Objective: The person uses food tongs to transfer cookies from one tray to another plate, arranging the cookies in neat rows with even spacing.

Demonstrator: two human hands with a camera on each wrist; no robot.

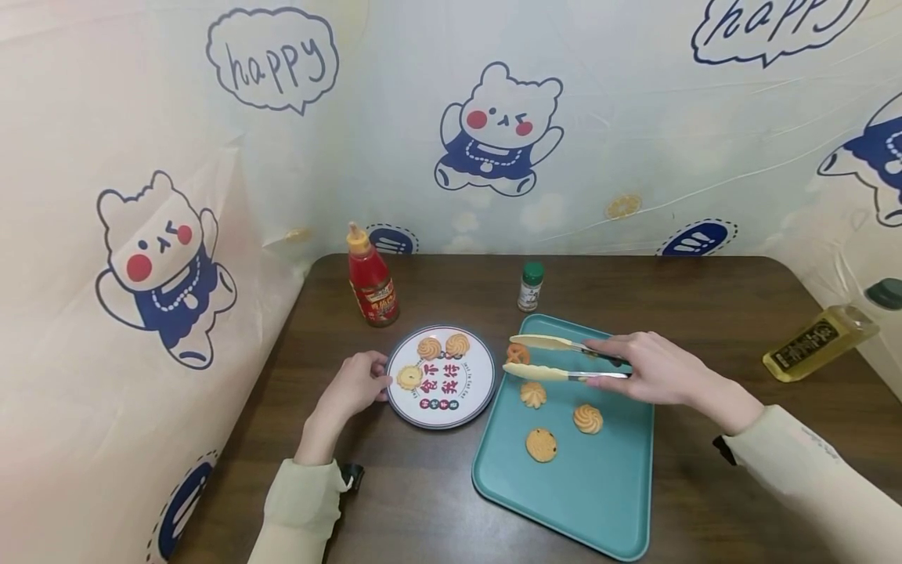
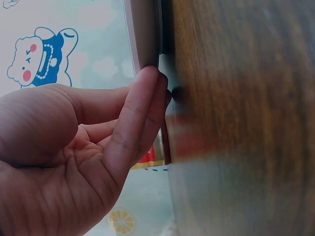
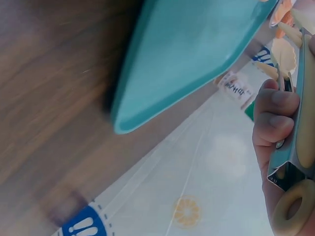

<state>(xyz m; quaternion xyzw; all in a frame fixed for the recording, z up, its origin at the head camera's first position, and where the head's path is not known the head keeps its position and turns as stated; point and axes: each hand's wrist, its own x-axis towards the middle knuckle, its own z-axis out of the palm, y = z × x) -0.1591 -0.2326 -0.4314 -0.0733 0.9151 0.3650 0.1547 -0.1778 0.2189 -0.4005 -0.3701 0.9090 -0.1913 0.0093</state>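
Note:
My left hand [image 1: 358, 382] holds the left rim of a round white plate [image 1: 475, 384] with a blue edge and red lettering. In the left wrist view, thumb and fingertips meet at the plate's edge. Two swirl cookies [image 1: 457, 345] and a paler round cookie [image 1: 409, 377] lie on it. My right hand [image 1: 655, 368] grips tongs [image 1: 539, 373] with cream-yellow tips over the teal tray [image 1: 592, 493]. The tips stand apart on either side of an orange-brown pretzel-shaped cookie [image 1: 517, 354]; contact with it cannot be told.
On the tray also lie a flower-shaped cookie [image 1: 533, 395], a swirl cookie [image 1: 588, 419] and a round speckled cookie [image 1: 541, 444]. Behind stand a red sauce bottle [image 1: 373, 286] and a green-capped shaker [image 1: 531, 287]. An oil bottle [image 1: 817, 341] is at right. Printed cloth [image 1: 395, 157] surrounds the table.

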